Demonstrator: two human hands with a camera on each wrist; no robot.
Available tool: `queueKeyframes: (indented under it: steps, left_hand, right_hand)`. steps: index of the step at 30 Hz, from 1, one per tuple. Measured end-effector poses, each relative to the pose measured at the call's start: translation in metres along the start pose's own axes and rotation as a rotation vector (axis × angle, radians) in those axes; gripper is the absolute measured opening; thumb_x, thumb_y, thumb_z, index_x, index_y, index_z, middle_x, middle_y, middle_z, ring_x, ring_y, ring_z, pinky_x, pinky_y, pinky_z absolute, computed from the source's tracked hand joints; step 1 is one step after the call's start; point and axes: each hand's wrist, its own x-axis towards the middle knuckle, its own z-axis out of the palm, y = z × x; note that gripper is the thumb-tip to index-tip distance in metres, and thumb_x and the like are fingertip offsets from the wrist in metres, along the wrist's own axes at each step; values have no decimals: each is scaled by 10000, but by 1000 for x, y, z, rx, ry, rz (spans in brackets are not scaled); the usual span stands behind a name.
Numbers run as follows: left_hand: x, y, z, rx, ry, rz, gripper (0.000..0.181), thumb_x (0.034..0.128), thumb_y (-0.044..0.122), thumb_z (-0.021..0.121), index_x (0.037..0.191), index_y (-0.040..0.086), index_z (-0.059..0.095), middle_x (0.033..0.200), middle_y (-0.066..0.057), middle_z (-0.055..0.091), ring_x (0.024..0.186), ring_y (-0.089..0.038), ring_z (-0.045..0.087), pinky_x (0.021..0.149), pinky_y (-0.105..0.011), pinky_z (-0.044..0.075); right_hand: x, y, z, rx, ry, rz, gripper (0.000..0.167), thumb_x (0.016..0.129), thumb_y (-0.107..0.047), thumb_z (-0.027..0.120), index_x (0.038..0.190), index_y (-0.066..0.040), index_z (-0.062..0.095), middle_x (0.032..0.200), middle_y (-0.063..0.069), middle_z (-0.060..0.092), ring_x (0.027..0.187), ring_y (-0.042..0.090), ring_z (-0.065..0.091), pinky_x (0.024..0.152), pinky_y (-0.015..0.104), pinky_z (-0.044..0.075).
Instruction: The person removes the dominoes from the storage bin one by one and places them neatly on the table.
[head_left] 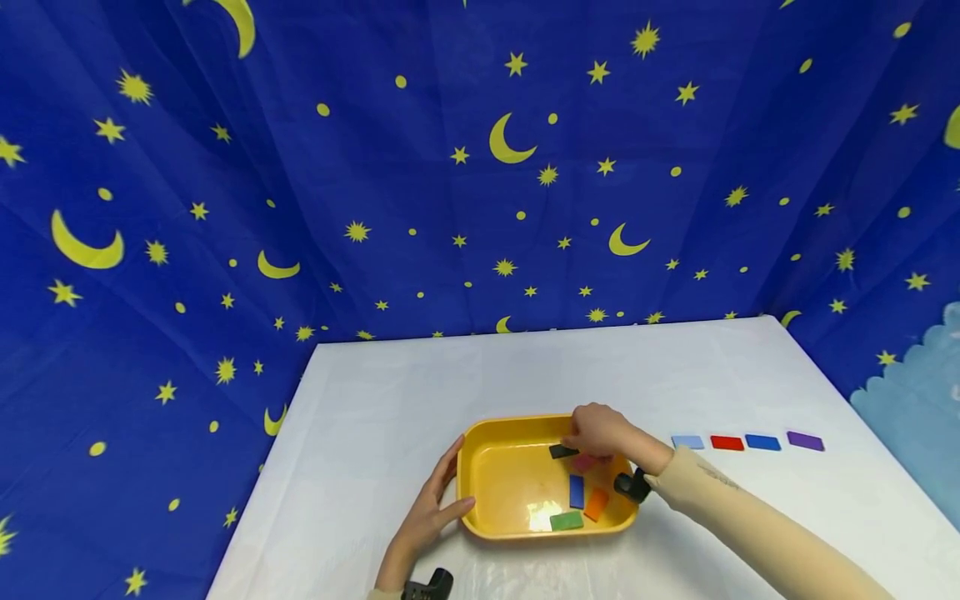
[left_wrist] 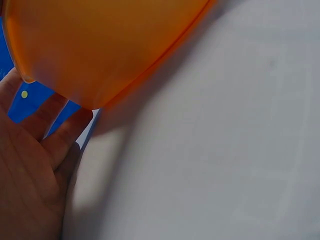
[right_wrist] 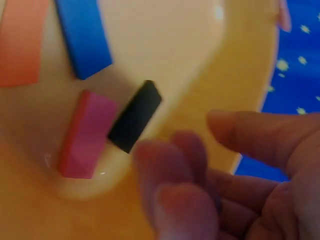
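Observation:
A yellow plastic tray (head_left: 510,534) stands near the front of the white table. My left hand (head_left: 431,508) holds its left end, the thumb over the rim and the fingers (left_wrist: 70,127) against the outer wall. Inside the tray's right part is my right hand (head_left: 602,429), its thumb and fingers apart in the right wrist view. Just beyond those fingertips lies a black block (right_wrist: 136,117), beside a pink block (right_wrist: 89,137). A blue block (head_left: 576,492), an orange block (head_left: 597,504) and a green block (head_left: 566,521) lie closer to the tray's front.
To the tray's right, a row of blocks lies on the table (head_left: 375,408): light blue (head_left: 687,442), red (head_left: 727,443), blue (head_left: 762,442) and purple (head_left: 805,441). Blue cloth (head_left: 450,192) with yellow moons and stars hangs behind and at the sides.

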Motion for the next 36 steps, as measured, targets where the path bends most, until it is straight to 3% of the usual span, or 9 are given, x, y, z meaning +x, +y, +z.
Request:
queueKeyframes:
  steps: [5, 11, 19, 22, 29, 32, 36]
  left_hand:
    - [0, -1, 1, 0, -11, 8, 752, 885, 75, 635, 1509, 270, 264, 1539, 52, 240, 1364, -188, 283, 1099, -476, 148]
    - [-1, 1, 0, 26, -38, 59, 743, 895, 29, 605, 1519, 212, 244, 1548, -39, 226, 1360, -270, 292, 1096, -410, 203]
    - [0, 0, -1, 24, -30, 53, 748, 893, 37, 614, 1517, 229, 249, 1546, -18, 234, 1358, -254, 298, 1094, -356, 209]
    - [0, 1, 0, 21, -36, 54, 753, 892, 24, 610, 1519, 223, 243, 1547, -19, 231, 1357, -256, 299, 1091, -329, 213]
    - [-1, 2, 0, 9, -32, 47, 749, 890, 27, 615, 1515, 225, 253, 1546, -12, 232, 1362, -258, 290, 1080, -299, 201]
    - [-2, 2, -1, 6, -24, 37, 752, 886, 32, 622, 1513, 230, 258, 1544, -5, 235, 1361, -247, 292, 1074, -275, 201]
    - [-1, 1, -1, 8, -22, 34, 753, 886, 34, 625, 1513, 231, 258, 1545, -1, 235, 1359, -230, 294, 1067, -250, 203]
  right_hand:
    - [1, -2, 13, -149, 64, -44, 194, 859, -195, 708, 830, -21, 627, 646, 67, 545, 479, 182, 526, 459, 307, 465]
    - [-1, -8, 18, -179, 78, -61, 318, 854, -203, 713, 607, -85, 551, 520, 26, 468, 423, 163, 466, 430, 285, 393]
    - [-2, -13, 20, -159, 81, -142, 479, 851, -185, 693, 448, -147, 436, 351, -65, 330, 320, 87, 374, 383, 229, 293]
    - [-3, -11, 20, -140, 75, -147, 470, 850, -171, 691, 453, -133, 441, 355, -47, 353, 323, 98, 383, 381, 233, 281]
    - [1, 0, 16, -207, 108, -47, 142, 795, -101, 738, 761, -43, 613, 656, 54, 531, 574, 201, 477, 527, 343, 433]
    - [3, 3, 18, -224, 84, -26, 169, 732, -59, 755, 697, -61, 589, 628, 45, 503, 561, 203, 455, 515, 328, 415]
    - [6, 3, 23, -214, 102, -63, 271, 686, -49, 757, 572, -102, 517, 543, 10, 402, 509, 175, 377, 467, 289, 315]
